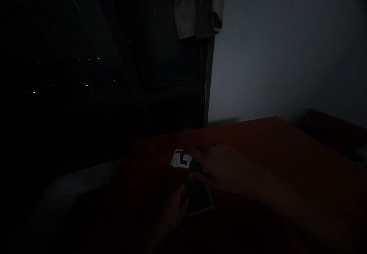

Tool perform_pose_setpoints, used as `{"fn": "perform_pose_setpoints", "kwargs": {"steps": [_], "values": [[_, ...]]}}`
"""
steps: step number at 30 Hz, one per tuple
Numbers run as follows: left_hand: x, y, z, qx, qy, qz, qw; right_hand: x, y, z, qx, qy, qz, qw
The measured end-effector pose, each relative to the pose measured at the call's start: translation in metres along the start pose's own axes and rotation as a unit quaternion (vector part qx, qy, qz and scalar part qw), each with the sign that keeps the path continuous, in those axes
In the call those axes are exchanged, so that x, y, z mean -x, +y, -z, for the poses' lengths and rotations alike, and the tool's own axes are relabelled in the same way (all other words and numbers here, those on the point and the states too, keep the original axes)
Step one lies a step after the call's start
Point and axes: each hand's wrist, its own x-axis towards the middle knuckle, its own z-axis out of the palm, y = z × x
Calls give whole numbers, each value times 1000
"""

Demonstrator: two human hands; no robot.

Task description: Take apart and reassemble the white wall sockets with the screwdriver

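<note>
The light is very dim and details are hard to make out. My left hand [174, 206] is closed at the left edge of a dark rectangular card or stack of cards [200, 197] with a pale border. My right hand [216, 161] reaches across from the right, slightly blurred. Its fingers are closed on a dark green card [195, 165], of which only part shows. Just left of those fingertips lie white cards [177, 160] with a dark angular mark, on the reddish-brown table [255, 135].
A pale wall [286, 47] rises behind the table. To the left is a dark window [71, 66] with small lights beyond it. A cloth [197, 9] hangs at the window's edge. Another dark brown surface [323, 126] stands at the right.
</note>
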Motion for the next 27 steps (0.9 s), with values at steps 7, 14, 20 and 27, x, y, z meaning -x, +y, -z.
{"fn": "perform_pose_setpoints", "kwargs": {"steps": [7,14,20,27], "values": [[-3,-1,1,-28,-12,3,1000,22,17,7,-90,31,-31,995],[-7,4,9,-71,-36,-13,997,52,34,1,-158,57,-87,982],[-13,6,13,-106,-49,-6,993,64,37,-9,-187,55,-110,975],[-15,8,17,-95,-56,-5,994,68,38,-13,-197,46,-118,972]]}}
